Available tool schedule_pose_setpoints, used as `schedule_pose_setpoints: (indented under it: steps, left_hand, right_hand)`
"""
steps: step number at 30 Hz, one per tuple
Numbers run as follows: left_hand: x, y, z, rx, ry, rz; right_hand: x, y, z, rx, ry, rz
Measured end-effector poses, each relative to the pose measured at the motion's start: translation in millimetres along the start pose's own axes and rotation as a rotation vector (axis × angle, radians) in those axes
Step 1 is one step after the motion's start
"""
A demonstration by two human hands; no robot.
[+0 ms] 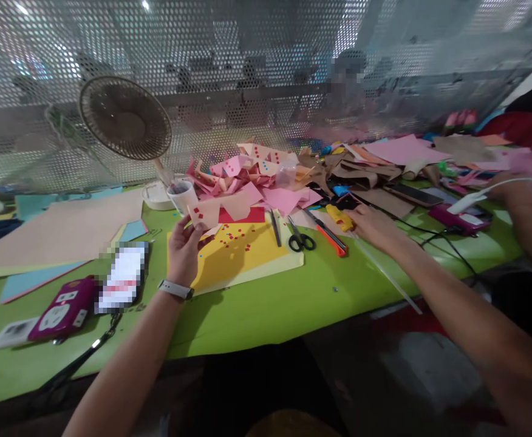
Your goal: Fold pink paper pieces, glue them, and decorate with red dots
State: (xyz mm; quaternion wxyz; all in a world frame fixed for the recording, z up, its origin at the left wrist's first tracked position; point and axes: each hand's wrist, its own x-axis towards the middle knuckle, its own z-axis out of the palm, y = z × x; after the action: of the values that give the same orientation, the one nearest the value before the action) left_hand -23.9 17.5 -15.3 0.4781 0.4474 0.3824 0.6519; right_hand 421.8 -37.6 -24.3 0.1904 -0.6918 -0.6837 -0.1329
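Note:
My left hand [187, 244], with a watch on its wrist, holds a pale pink paper piece [209, 212] bearing small red squares, just above a yellow sheet [243, 258] scattered with tiny red and blue bits. At the right, my right hand [361, 221] has its fingers on a yellow glue gun [339, 217], from which a long clear stick [387, 273] extends toward the table edge. Between the hands lie tweezers [276, 228], black-handled scissors [301, 241] and an orange cutter [332, 238].
A fan [126, 118] and a white cup [183, 197] stand at the back left. Cut pink paper [243, 167] is heaped behind. A phone [124, 276] and a purple power bank [63, 308] lie left. Another person's arm [528, 224] reaches in at right, near cables.

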Motion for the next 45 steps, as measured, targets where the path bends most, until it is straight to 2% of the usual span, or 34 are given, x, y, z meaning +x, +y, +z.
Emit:
schedule_pose_setpoints:
  steps: [3, 8, 10, 13, 15, 17, 19, 21, 24, 26, 29, 33, 45]
  left_hand:
    - [-0.2, -1.0, 0.4, -0.003, 0.006, -0.008]
    - [0.2, -2.7, -0.1, 0.009, -0.021, -0.018]
    - [0.3, -3.3, -0.2, 0.0, -0.023, -0.02]
    - [-0.3, -4.2, 0.6, -0.029, -0.032, -0.036]
    - [-1.6, -4.4, 1.5, -0.059, -0.049, -0.057]
    - [-3.5, -3.8, 2.4, -0.062, -0.084, -0.075]
    - [-5.4, -2.6, 3.0, -0.057, -0.107, -0.081]
    - [-6.9, -1.2, 3.0, -0.058, -0.126, -0.098]
    - [-7.7, 0.4, 2.1, -0.063, -0.14, -0.109]
    - [-8.0, 1.0, 1.8, -0.062, -0.148, -0.11]
    - [-10.3, 2.2, 3.2, -0.05, -0.166, -0.132]
    - [-16.6, 4.5, 8.3, -0.04, -0.184, -0.178]
    - [-25.8, 10.6, 14.1, -0.038, -0.249, -0.194]
  right_hand:
    - [-0.8, 7.2, 4.1, -0.062, -0.105, -0.107]
    - [-10.8, 18.4, 1.4, -0.155, -0.066, -0.081]
    - [-15.7, 20.6, -4.5, -0.139, 0.016, -0.019]
    - [-16.1, 14.4, -14.9, -0.04, 0.217, 0.101]
    - [-9.0, -2.7, -19.5, 0.122, 0.354, 0.154]
    - [2.1, -33.6, -21.5, 0.395, 0.421, 0.199]
    - [14.0, -75.4, -22.9, 0.766, 0.328, 0.277]
    - [24.0, -120.1, -25.8, 1.034, 0.163, 0.236]
    - [32.7, -173.9, -31.3, 1.227, -0.095, 0.092]
    - [33.8, -194.4, -32.3, 1.287, -0.207, 0.014]
    - [29.8, -205.0, -28.8, 1.34, -0.295, -0.031]
    - [23.5, -203.3, -22.7, 1.357, -0.347, -0.014]
    - [16.6, -203.3, -17.6, 1.369, -0.334, -0.017]
